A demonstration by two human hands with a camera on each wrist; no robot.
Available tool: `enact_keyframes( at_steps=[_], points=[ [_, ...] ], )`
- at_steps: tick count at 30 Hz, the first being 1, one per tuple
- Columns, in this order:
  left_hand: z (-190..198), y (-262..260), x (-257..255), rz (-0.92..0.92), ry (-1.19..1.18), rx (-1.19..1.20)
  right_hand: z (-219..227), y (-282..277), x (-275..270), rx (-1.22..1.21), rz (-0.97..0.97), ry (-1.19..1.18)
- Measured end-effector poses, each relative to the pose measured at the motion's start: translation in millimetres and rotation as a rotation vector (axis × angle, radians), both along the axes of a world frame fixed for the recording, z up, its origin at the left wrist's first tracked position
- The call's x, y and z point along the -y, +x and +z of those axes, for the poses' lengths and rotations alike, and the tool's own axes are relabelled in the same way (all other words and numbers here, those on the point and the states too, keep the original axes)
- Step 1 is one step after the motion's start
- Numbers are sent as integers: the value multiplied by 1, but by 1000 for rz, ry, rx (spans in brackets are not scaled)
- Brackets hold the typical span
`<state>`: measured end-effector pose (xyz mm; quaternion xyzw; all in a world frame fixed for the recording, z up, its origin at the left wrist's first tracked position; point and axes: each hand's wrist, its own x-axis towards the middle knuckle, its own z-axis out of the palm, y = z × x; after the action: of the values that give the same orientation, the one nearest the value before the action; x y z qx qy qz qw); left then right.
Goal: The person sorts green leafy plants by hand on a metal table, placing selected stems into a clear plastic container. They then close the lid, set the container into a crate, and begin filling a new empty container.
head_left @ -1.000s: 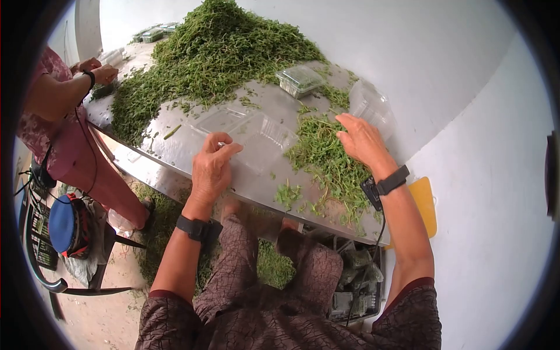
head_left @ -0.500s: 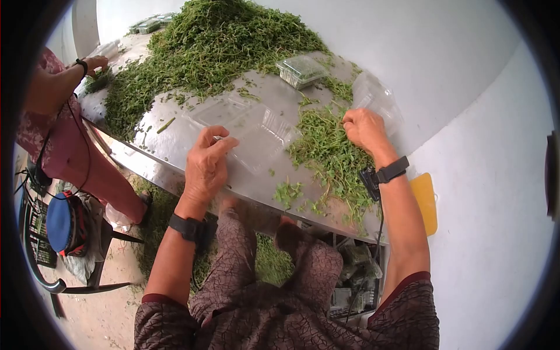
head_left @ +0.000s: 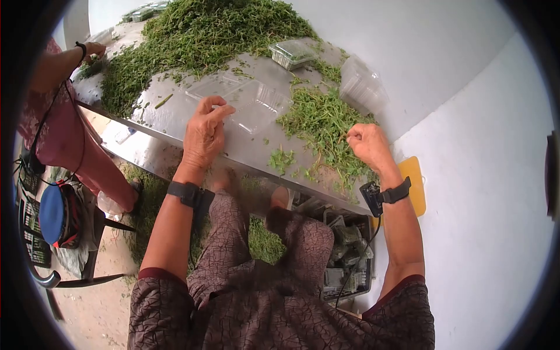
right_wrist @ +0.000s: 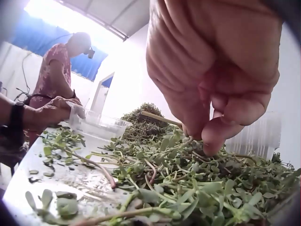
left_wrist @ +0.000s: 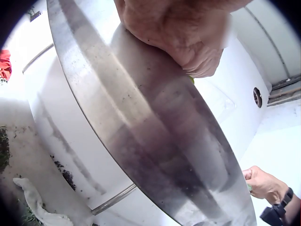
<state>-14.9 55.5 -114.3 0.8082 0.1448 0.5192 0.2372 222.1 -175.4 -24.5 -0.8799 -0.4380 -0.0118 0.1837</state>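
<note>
Table edge point(head_left: 280, 177) under left hand point(head_left: 203, 134), container point(head_left: 252, 115) near, right hand point(head_left: 371, 146) pinching greens point(head_left: 318, 116)

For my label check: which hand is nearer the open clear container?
The left. The left hand is at the edge of the open clear container; the right hand is farther off, at the smaller pile of greens.

The table point(head_left: 169, 122) on which the greens lie, below the two hands, looks like metal, smooth and rather glossy. The open container point(head_left: 254, 108), next to the left-hand grip, is of thin, clear, shiny plastic. The wall point(head_left: 466, 134), beyond the right-hand grip, appears matt and smooth. The patterned trousers point(head_left: 230, 224) under the grips are cloth.
</note>
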Motion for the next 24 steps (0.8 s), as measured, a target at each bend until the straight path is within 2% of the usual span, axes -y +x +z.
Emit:
enact_keyframes(
  at_steps=[4, 6, 8, 10, 15, 17, 24],
  points=[
    [-4, 2, -5, 24, 29, -4, -5, -8, 15, -41, -17, -54],
    [-6, 3, -7, 41, 38, -30, -4, -24, 22, 64, -39, 6],
    [-4, 3, -6, 59, 63, -27, -4, -32, 32, 39, -64, -37],
    [-7, 4, -7, 71, 51, -57, -11, -45, 45, 79, -20, 126],
    [-8, 6, -11, 59, 83, -22, -26, -66, 70, 87, 5, 115],
    [-9, 6, -10, 60, 102, -17, -34, -67, 78, 173, 74, 155],
    [-4, 6, -11, 53, 43, -48, -61, -62, 91, 294, 86, 260]
  ],
)
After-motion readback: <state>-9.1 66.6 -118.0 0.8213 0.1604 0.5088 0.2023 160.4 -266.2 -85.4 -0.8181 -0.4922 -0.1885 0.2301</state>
